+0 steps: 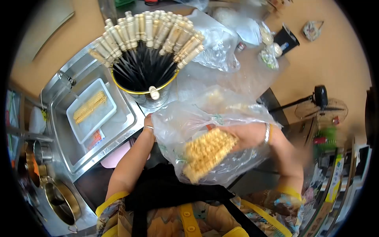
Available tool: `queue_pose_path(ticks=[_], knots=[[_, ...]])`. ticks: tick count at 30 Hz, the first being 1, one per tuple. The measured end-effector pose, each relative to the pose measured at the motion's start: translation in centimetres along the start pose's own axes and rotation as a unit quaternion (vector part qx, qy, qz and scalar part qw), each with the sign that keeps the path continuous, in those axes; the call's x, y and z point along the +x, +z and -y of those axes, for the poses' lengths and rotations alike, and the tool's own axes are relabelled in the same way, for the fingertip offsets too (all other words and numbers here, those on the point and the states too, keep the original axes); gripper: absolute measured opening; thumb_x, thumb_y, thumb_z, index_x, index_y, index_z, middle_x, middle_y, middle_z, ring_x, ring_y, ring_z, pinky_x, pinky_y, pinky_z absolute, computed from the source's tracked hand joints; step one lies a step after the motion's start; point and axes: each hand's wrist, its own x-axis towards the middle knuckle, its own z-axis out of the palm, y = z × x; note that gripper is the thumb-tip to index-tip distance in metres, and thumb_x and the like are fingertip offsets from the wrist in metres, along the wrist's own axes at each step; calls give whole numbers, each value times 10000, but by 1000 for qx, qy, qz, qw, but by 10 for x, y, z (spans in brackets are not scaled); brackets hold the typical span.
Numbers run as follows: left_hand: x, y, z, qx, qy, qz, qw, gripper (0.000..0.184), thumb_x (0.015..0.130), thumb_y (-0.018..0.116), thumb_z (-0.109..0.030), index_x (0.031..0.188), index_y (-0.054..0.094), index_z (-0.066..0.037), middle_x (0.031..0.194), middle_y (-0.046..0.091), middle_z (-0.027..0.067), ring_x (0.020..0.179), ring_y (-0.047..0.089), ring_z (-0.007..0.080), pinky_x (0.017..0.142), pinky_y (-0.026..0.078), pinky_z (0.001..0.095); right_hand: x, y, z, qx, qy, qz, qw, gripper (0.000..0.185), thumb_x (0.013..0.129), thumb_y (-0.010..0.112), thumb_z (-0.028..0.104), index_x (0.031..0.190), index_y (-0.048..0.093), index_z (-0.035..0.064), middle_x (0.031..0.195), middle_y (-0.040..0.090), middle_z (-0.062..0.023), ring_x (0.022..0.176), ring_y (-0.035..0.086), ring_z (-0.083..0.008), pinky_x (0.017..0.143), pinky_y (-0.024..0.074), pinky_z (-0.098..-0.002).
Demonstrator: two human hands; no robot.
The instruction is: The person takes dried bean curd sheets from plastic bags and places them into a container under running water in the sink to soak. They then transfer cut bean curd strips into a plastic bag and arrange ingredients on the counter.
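Note:
My right hand is closed on a pale yellow block of dried wavy noodles, which is slightly blurred. Around that hand and the noodles spreads a large clear plastic bag. Whether the noodles are inside the bag or just over its mouth, I cannot tell. At the bag's left edge, my left hand grips the plastic, its fingers partly hidden. Beyond the bag stands a metal bucket with a yellow rim. Many dark rods with turned wooden handles fan out of it.
On the left, a steel sink holds a white tub with another noodle block in it. Brass-coloured pots sit at lower left. More plastic bags lie behind the bucket. A fan stands at right.

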Motion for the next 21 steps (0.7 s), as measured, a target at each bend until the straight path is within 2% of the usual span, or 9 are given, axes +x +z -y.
queue_pose_path(ticks=[2, 5, 6, 7, 11, 14, 18, 20, 21], knots=[[14, -10, 1, 27, 16, -35, 999, 296, 896, 316, -136, 999, 567, -18, 956, 635, 140, 855, 621, 283, 776, 516, 396, -2, -11, 38, -58, -76, 16, 995, 573, 738, 701, 113, 1229, 414, 49, 1158, 543, -153, 1048, 542, -287, 883, 428, -364], [2, -11, -5, 61, 3, -16, 998, 248, 897, 315, -120, 898, 555, -62, 917, 629, 88, 835, 610, 243, 771, 500, 372, -23, -26, 55, -101, -58, 18, 993, 525, 737, 718, 209, 1154, 446, 45, 1141, 544, -159, 1049, 538, -293, 864, 430, -382], [30, -36, 14, 46, 18, -26, 998, 248, 897, 315, -120, 898, 555, -62, 917, 629, 88, 835, 610, 243, 771, 500, 372, -24, -32, 47, -46, -137, 7, 990, 589, 715, 735, 280, 1159, 448, 20, 1128, 547, -153, 1043, 542, -294, 864, 433, -405], [61, -60, 38, 94, 45, 5, 995, 254, 893, 309, -97, 896, 563, -86, 921, 620, 64, 859, 599, 205, 797, 481, 340, -24, -39, 45, -12, -169, -9, 986, 573, 713, 734, 260, 1151, 457, 16, 1116, 555, -150, 1029, 550, -287, 856, 440, -398], [-18, -24, 10, 152, 89, -109, 978, 247, 900, 342, -173, 953, 573, -103, 963, 621, 60, 898, 599, 204, 791, 486, 354, 1, -62, 81, 128, -217, -204, 946, 511, 707, 732, 178, 1121, 490, 0, 1069, 586, -136, 971, 581, -257, 826, 469, -372], [-71, 1, -15, 166, 78, -132, 974, 258, 905, 367, -230, 995, 581, -116, 994, 621, 57, 927, 599, 204, 787, 490, 364, 48, -74, 142, 180, -247, -286, 908, 468, 702, 731, 117, 1098, 515, -12, 1034, 610, -126, 927, 605, -234, 803, 491, -352], [-162, 28, -54, 85, -24, -53, 995, 293, 911, 400, -305, 1051, 591, -133, 1037, 621, 54, 966, 599, 203, 782, 495, 378, 157, -68, 229, 169, -233, -211, 934, 417, 696, 728, 36, 1067, 549, -28, 987, 641, -113, 869, 636, -204, 772, 521, -326], [-157, 6, -39, -13, -164, 37, 986, 471, 815, 549, -476, 1183, 523, -184, 1156, 550, 56, 1076, 519, 233, 829, 425, 513, 235, -52, 262, 167, -196, -119, 959, 418, 694, 752, 55, 1059, 564, -25, 959, 654, -95, 831, 645, -168, 742, 529, -292], [-149, -5, -22, -4, -165, 59, 985, 439, 809, 580, -433, 1165, 528, -182, 1131, 553, 57, 1055, 528, 241, 824, 436, 510, 276, -39, 273, 147, -174, -55, 972, 478, 707, 755, 86, 1113, 529, -26, 974, 648, -94, 837, 637, -148, 742, 522, -270]])
